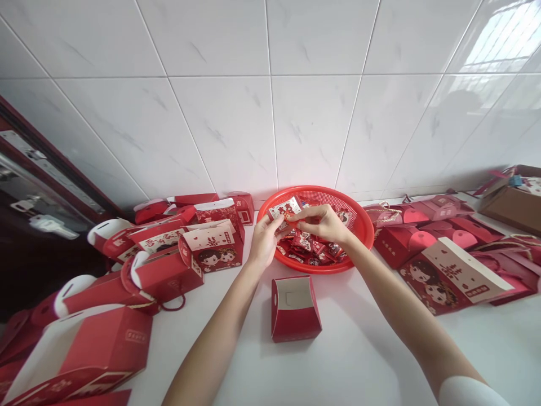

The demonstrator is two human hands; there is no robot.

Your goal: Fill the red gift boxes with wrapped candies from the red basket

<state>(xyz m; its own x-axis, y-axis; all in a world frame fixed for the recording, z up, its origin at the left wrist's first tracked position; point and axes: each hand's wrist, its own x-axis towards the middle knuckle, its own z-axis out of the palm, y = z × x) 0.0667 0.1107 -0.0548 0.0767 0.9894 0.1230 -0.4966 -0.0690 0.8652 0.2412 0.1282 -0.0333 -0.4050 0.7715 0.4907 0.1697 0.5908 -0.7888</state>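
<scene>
My left hand (265,241) is closed on a cream-and-red printed candy packet (284,208), held up over the near left part of a red plastic basket (367,225). Close beside it, my right hand (323,223) pinches with thumb and fingertips at something small and reddish that I cannot make out. Below both hands, many small wrapped candies (313,248) in red wrappers lie in the basket. On the white table in front of the basket stands a red box (296,324), its top open and its pale inside showing.
Red gift boxes with printed cartoon figures crowd the left side (169,276) and the right side (448,276). A brown carton (513,197) stands at the far right. White tiled wall (313,129) rises behind the basket. A dark door frame with keys (51,225) is at left.
</scene>
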